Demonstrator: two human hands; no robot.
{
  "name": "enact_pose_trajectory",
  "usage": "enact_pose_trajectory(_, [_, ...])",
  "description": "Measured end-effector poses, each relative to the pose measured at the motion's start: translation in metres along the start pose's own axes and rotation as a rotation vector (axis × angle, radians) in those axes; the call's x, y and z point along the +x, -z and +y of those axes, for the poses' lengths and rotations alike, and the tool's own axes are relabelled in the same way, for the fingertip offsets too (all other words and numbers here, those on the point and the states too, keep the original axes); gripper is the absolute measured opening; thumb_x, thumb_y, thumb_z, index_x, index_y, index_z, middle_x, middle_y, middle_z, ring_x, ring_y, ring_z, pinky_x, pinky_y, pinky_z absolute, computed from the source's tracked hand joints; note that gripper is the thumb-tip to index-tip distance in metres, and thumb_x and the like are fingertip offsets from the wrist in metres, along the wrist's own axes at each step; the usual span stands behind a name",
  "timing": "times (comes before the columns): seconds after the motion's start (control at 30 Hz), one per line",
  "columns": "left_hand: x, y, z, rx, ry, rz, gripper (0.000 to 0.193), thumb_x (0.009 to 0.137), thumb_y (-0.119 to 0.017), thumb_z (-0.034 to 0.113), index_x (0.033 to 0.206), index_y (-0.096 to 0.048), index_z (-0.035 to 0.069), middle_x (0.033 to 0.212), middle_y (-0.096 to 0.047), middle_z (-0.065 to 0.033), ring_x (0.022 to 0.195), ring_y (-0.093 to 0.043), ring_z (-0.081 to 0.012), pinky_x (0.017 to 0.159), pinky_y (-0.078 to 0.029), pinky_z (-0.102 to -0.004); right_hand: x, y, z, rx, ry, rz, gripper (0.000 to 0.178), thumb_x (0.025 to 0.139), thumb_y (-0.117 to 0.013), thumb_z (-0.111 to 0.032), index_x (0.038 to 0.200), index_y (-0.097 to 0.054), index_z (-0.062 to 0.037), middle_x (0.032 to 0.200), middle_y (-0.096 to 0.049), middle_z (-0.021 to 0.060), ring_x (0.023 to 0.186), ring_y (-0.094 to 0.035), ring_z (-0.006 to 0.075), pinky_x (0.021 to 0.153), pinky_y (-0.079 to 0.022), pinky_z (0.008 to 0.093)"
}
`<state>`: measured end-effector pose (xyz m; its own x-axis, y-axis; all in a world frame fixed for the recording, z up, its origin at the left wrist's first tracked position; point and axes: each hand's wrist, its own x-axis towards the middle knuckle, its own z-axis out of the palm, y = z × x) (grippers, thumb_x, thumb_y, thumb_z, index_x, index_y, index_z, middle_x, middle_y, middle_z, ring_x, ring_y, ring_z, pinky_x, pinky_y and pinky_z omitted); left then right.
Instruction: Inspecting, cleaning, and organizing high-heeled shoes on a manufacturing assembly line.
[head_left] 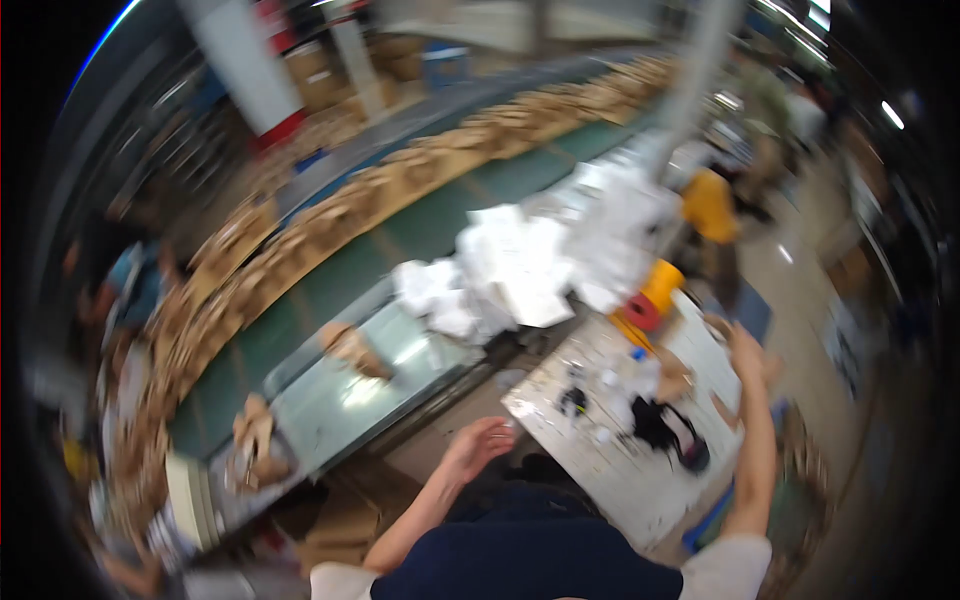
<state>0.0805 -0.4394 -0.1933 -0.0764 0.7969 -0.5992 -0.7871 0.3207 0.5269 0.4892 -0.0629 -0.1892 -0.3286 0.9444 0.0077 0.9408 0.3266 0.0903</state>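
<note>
My left hand (480, 447) is held in the air by the near left corner of a white worktable (590, 480). Its fingers are loosely bent, and I see nothing in them. My right hand (748, 357) reaches over the table's right edge, close to some tan pieces (725, 408). Motion smears its fingers, so whether it holds anything is unclear. Between the hands lies a black strap-like item (660, 425) with a dark rounded end. Yellow rolls (662, 280), one end red, stand at the table's far corner.
White papers (515, 265) are heaped beyond the table. A glass-topped bench (410, 355) at left bears a tan shoe-like piece (355, 350). Behind it, a green conveyor (330, 290) runs beside rows of brown pieces (400, 175). A grey post (700, 80) rises at the back; people work left and right.
</note>
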Motion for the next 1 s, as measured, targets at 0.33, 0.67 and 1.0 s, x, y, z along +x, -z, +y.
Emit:
enact_pose_trajectory(0.33, [0.007,0.013,-0.026,-0.031,-0.022,0.028,0.025,0.089,-0.053,0.028,0.103,-0.056,0.007,0.090,-0.062,-0.0043,0.079,-0.059,-0.0133,0.073,-0.048,-0.0276,0.035,-0.036,0.055,-0.099,-0.137,-0.203,0.039,0.089,-0.040,-0.025,0.117,-0.050,0.0009,0.102,-0.060,0.0281,0.097,-0.059,0.0425,0.082,-0.047,0.0501])
enact_pose_trajectory(0.67, [0.001,0.027,-0.026,-0.086,-0.026,0.097,0.022,0.090,-0.051,0.026,0.102,-0.055,0.007,0.088,-0.062,-0.0033,0.076,-0.059,-0.0128,0.070,-0.048,-0.0267,0.015,-0.011,0.028,-0.120,-0.166,-0.240,0.035,0.089,-0.040,-0.023,0.109,-0.055,0.0024,0.101,-0.061,0.0284,0.096,-0.059,0.0422,0.081,-0.048,0.0497])
enact_pose_trajectory(1.0, [0.006,0.011,-0.016,-0.023,-0.004,0.051,0.025,0.092,-0.048,0.027,0.106,-0.054,0.007,0.090,-0.062,-0.0030,0.080,-0.060,-0.0123,0.074,-0.048,-0.0258,-0.006,-0.001,0.024,-0.033,-0.240,-0.210,0.034,0.089,-0.042,-0.022,0.107,-0.056,0.0022,0.104,-0.060,0.0272,0.098,-0.058,0.0415,0.083,-0.047,0.0478])
